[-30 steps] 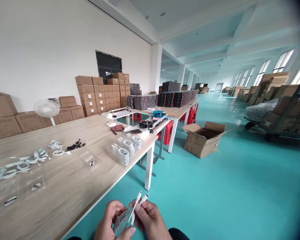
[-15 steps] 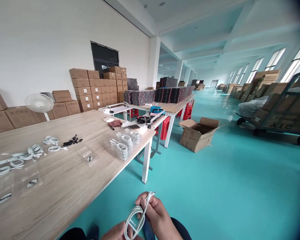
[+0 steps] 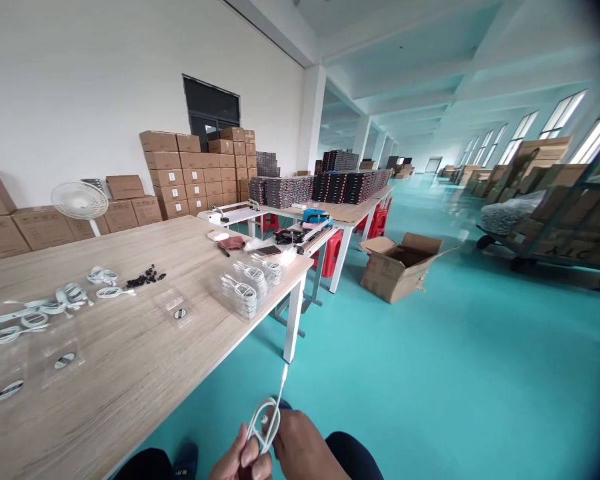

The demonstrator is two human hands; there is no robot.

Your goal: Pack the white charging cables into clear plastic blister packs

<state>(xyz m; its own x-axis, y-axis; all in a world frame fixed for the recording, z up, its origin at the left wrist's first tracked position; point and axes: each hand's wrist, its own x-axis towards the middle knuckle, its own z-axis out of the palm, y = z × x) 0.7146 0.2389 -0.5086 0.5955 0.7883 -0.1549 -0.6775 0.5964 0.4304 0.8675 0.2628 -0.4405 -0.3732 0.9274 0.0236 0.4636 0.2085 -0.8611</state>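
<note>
A coiled white cable (image 3: 266, 420) is pinched between both hands at the bottom of the view, over my lap. One plug end sticks up from the coil. My left hand (image 3: 243, 461) grips the coil from the left, fingers closed on it. My right hand (image 3: 300, 453) closes on it from the right. To my left stands the wooden table (image 3: 145, 360). On it lie loose coiled cables (image 3: 35, 317), a small heap of black ties (image 3: 147, 277), clear bags with round stickers (image 3: 177, 310) and a stack of bagged cables (image 3: 247, 290).
A white fan (image 3: 79, 200) and stacked cardboard boxes (image 3: 195, 170) stand along the wall. More tables carry dark stacked boxes (image 3: 325, 187), with red stools beneath. An open carton (image 3: 400, 263) sits on the teal floor. Carts with goods (image 3: 540, 220) line the right side.
Both hands with the cable have dropped lower in the view and drawn closer together. The coil is pulled tighter, with one plug end now pointing up. The camera has shifted slightly.
</note>
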